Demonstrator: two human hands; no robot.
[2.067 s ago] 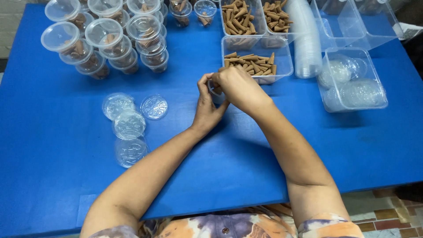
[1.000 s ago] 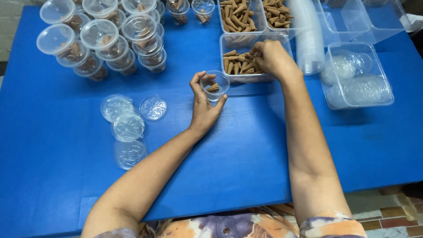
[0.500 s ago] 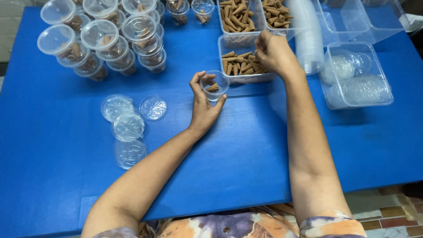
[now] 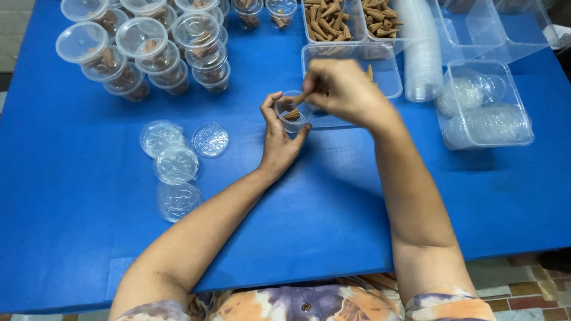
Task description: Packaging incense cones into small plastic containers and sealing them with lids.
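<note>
From the head camera, you're cupping a small clear cup [image 4: 291,113] in your left hand [image 4: 279,142], thumb and fingers wrapped around its sides, holding it just above the blue table [image 4: 333,202]. A few brown cones are already sitting inside it. Your right hand [image 4: 342,89] is hovering right beside the cup's rim, fingers pinched narrow on a brown cone [image 4: 299,99], its tip pointing toward the cup's mouth; the hand is a little blurred. Just behind your right hand, a clear tray [image 4: 380,68] is lying with cones in it, partly hidden by your knuckles. Farther back, two more trays of cones [image 4: 327,21] are sitting at the table's far edge. To the far left, lidded cups [image 4: 140,50] are standing stacked in a cluster. Four loose lids [image 4: 176,163] are lying flat to the left of your left forearm, near one another. On the right, a stack of empty cups [image 4: 421,53] is lying beside a clear box [image 4: 485,107] holding more lids.
</note>
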